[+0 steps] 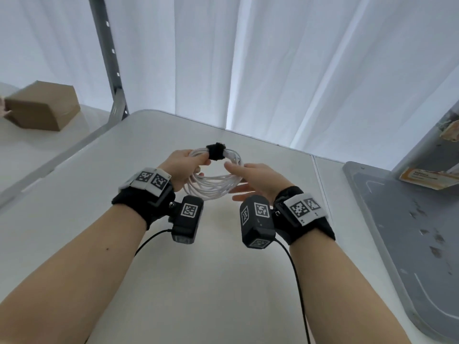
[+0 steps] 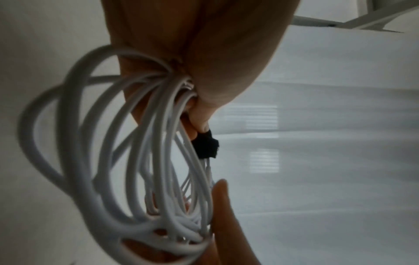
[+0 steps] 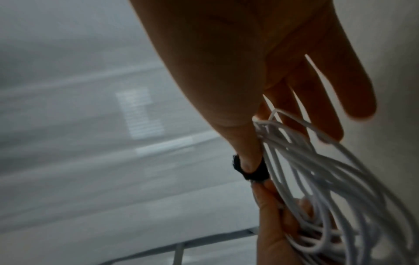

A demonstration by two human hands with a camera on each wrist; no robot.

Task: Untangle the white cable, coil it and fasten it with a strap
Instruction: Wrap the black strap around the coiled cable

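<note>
Gripping the coiled white cable [image 1: 214, 185] just beside the black strap [image 1: 216, 151], the left hand [image 1: 182, 165] was seen with thumb and fingers [image 2: 201, 114] pinched round the bundled strands. The coil was held up in the air above the white table [image 1: 203, 281], not resting on it. The strap was wrapped round the far side of the coil. The right hand [image 1: 258, 181] was kept at the coil's right side, fingers [image 3: 353, 93] straight and spread, nothing clasped; loops were touched along its palm side. Further off, a brown cardboard box [image 1: 41, 108] was noted on another surface at far left, and a grey tray [image 1: 409, 244] at the right.
</note>
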